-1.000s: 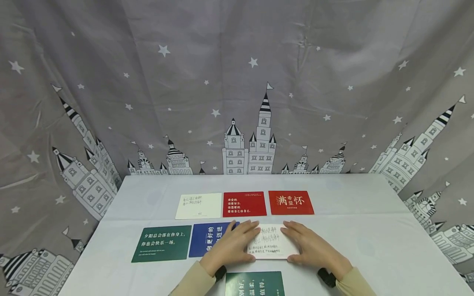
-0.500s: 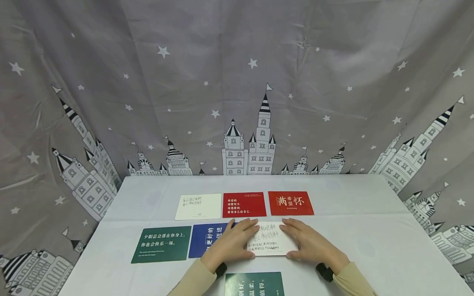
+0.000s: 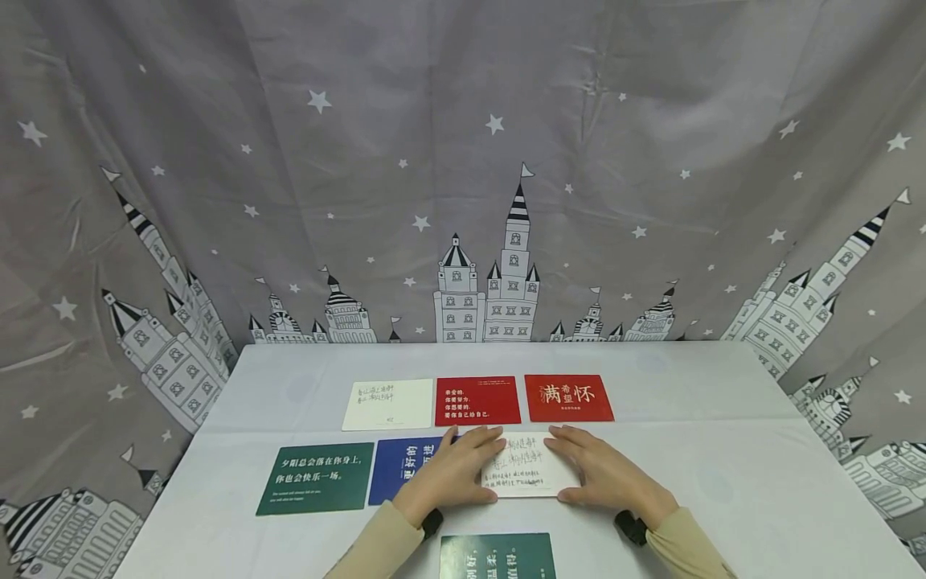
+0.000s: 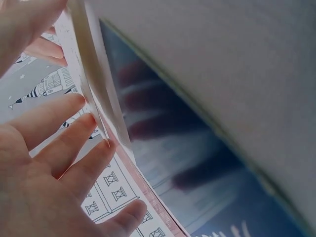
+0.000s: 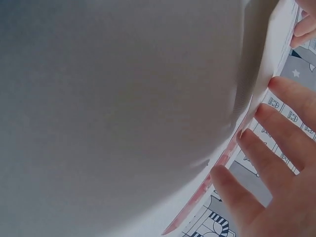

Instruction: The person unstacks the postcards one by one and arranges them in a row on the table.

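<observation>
A white card (image 3: 526, 476) with handwriting lies between my two hands near the middle of the table. My left hand (image 3: 454, 476) touches its left edge, fingers spread and fairly straight, thumb towards the near corner. At the right edge my right hand (image 3: 613, 476) mirrors it, fingertips touching the card's side. Both wrist views show the fingers extended to an edge, with the card seen nearly side-on. A blue card (image 3: 407, 468) with white lettering sits just left of my left hand, which covers its right part.
Behind lie a cream handwritten card (image 3: 388, 410), a red card (image 3: 466, 394) and an orange-red card (image 3: 571, 412). One green card (image 3: 314, 482) is at left, another green card (image 3: 459, 555) at the near edge. A grey castle-printed curtain (image 3: 463, 137) hangs behind the white table (image 3: 723, 450).
Both hands and the white card have shifted slightly away from me, towards the red cards. The other cards have stayed put.
</observation>
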Available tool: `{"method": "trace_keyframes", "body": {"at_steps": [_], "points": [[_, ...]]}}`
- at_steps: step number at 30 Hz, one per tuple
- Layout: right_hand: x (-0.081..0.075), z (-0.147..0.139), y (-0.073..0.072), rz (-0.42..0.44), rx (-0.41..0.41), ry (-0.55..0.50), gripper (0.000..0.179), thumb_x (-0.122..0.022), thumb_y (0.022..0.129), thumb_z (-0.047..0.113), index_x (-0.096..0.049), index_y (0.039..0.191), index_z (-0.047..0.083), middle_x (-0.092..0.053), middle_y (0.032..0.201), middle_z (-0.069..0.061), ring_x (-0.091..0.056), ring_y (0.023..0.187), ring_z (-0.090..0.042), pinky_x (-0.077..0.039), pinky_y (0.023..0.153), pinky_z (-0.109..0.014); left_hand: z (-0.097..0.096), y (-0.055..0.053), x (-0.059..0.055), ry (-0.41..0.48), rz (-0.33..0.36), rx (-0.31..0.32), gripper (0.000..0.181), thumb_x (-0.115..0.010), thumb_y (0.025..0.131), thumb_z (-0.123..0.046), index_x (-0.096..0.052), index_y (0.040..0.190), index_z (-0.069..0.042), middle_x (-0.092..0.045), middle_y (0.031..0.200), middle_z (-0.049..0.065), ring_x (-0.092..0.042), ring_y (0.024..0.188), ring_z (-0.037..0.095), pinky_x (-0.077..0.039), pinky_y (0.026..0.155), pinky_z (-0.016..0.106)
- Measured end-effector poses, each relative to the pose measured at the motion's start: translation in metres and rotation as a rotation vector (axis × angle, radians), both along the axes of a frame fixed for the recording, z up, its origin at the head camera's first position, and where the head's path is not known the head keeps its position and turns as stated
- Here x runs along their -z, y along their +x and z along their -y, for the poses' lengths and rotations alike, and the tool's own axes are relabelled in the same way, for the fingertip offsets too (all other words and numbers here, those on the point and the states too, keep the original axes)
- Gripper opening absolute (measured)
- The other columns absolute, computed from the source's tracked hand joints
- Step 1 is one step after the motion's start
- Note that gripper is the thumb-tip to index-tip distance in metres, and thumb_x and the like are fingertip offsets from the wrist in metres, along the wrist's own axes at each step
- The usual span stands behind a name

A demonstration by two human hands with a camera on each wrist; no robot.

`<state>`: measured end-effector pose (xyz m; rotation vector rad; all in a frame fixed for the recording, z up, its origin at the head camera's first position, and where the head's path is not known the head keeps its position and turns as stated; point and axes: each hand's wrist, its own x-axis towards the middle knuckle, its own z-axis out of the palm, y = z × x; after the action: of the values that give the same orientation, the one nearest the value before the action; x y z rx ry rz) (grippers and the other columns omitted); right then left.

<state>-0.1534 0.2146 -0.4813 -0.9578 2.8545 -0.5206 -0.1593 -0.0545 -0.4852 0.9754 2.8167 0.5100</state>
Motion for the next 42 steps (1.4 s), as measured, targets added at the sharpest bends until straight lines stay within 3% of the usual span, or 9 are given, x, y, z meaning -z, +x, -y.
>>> {"method": "trace_keyframes", "body": {"at_steps": [25, 42], "points": [[0.002, 0.002, 0.002, 0.028, -0.002, 0.004, 0.068, -0.079, 0.075, 0.029, -0.054, 0.134, 0.004, -0.045, 0.142, -0.016, -0.041, 0.129, -0.034, -0.038, 0.102, -0.053, 0.002, 0.000, 0.000, -0.026, 0.015, 0.005, 0.073, -0.080, 0.075, -0.036, -0.052, 0.139, -0.013, -0.042, 0.147, 0.001, -0.034, 0.136, 0.022, -0.018, 0.108, 0.062], [0.001, 0.003, 0.007, -0.041, 0.012, -0.019, 0.069, -0.079, 0.076, 0.030, -0.054, 0.134, 0.004, -0.046, 0.141, -0.015, -0.041, 0.129, -0.033, -0.037, 0.103, -0.051, 0.024, 0.007, -0.010, 0.027, 0.029, -0.013, 0.079, -0.080, 0.075, -0.035, -0.047, 0.142, -0.008, -0.039, 0.149, 0.006, -0.031, 0.138, 0.028, -0.013, 0.110, 0.062]]}}
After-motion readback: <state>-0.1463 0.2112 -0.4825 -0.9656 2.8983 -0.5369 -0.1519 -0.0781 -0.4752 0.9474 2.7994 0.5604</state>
